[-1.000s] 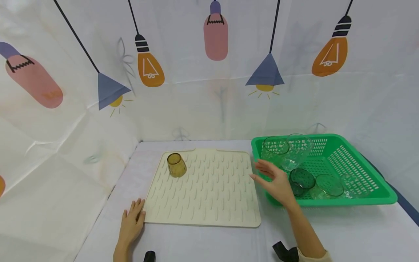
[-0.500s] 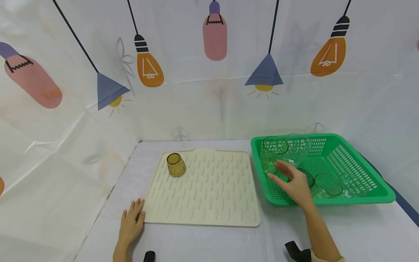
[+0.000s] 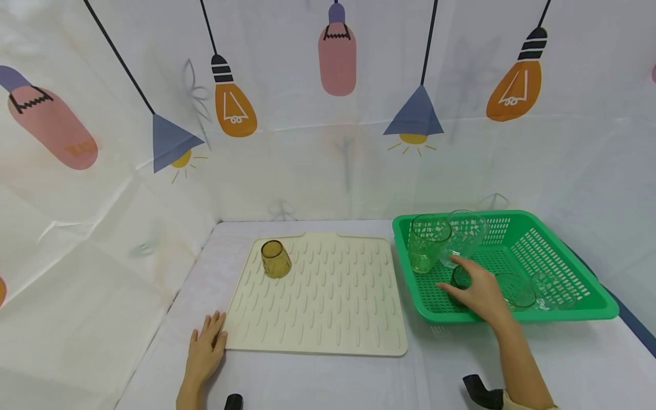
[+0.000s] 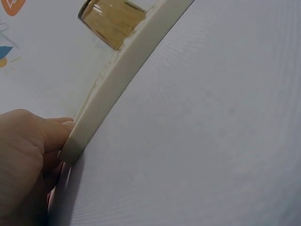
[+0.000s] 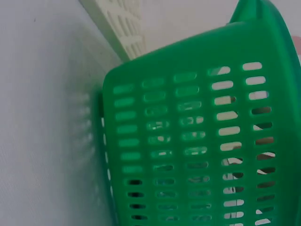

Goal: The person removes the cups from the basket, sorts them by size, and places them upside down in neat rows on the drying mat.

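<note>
My left hand [image 3: 205, 350] rests flat on the table, its fingers at the left edge of a cream drying mat [image 3: 318, 307]. On that mat, toward the back left, stands an amber glass [image 3: 277, 259], seen also in the left wrist view. My right hand [image 3: 482, 291] is over the front of a green plastic basket [image 3: 569, 314], thumb and fingers spread apart around a dark green glass [image 3: 461, 277], which the hand partly hides. In the right wrist view the basket's slotted wall fills most of the picture and conceals the hand.
Behind the right hand, a light green glass [image 3: 422, 250] and a clear glass [image 3: 465, 233] stand in the basket. Another pale green glass [image 3: 517, 291] and a clear one [image 3: 553, 290] lie to its right. A patterned white sheet [image 3: 307, 171] hangs behind the table.
My right hand has moved right, from the basket's left rim to above the dark green glass. The left hand has stayed in place at the mat's edge.
</note>
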The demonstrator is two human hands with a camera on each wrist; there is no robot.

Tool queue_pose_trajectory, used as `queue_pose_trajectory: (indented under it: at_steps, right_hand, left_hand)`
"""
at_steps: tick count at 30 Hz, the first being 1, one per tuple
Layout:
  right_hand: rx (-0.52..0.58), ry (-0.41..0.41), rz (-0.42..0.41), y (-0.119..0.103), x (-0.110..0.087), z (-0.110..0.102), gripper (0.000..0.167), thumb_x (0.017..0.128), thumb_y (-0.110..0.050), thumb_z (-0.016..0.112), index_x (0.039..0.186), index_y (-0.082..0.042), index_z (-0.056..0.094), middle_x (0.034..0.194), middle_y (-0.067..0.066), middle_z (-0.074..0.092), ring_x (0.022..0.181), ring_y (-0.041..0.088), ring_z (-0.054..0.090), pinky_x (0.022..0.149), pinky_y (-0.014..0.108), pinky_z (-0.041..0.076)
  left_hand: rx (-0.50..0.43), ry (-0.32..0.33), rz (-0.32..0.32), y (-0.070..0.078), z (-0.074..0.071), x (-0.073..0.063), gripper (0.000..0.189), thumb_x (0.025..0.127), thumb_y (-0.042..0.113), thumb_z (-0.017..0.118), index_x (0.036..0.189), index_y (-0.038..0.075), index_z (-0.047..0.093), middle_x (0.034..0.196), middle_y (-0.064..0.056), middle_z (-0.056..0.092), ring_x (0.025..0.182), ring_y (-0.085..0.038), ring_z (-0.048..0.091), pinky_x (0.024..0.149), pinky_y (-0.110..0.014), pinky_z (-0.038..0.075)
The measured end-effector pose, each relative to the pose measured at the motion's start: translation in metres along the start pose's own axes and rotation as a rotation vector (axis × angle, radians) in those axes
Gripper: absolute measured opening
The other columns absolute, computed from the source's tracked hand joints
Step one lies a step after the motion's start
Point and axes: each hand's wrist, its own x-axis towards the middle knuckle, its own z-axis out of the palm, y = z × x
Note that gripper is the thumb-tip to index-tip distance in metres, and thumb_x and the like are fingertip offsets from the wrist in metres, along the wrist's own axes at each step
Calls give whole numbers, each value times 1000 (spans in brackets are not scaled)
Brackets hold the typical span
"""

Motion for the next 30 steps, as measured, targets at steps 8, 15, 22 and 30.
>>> queue_pose_trajectory:
  at_steps: [8,15,22,30]
  right_hand:
    - [-71,-201,63,10,3,-7,84,72,-29,81,134,11,41,131,38,41,119,56,36,90,69,36]
    - [-85,-226,72,19,6,-12,84,71,-22,82,133,14,39,130,41,39,117,58,35,90,69,35]
    - [-113,-308,82,28,9,-16,91,68,-24,84,133,16,35,131,43,34,116,61,33,88,71,34]
    - [-129,-405,127,26,10,-19,96,65,-24,85,135,17,32,131,46,31,116,62,31,85,69,38]
  left_hand:
    - [1,-10,-6,0,-1,0,41,91,4,50,129,-13,47,135,-34,39,127,-55,30,103,-68,11]
    - [-1,-4,-3,0,0,0,41,91,4,51,129,-13,47,135,-34,39,127,-55,30,103,-69,11]
    - [3,-2,-5,-1,1,0,41,91,4,51,129,-13,48,135,-34,40,127,-54,30,103,-69,12]
    - [6,-1,-5,-1,1,1,41,91,3,52,129,-12,48,135,-33,40,127,-54,31,103,-69,12]
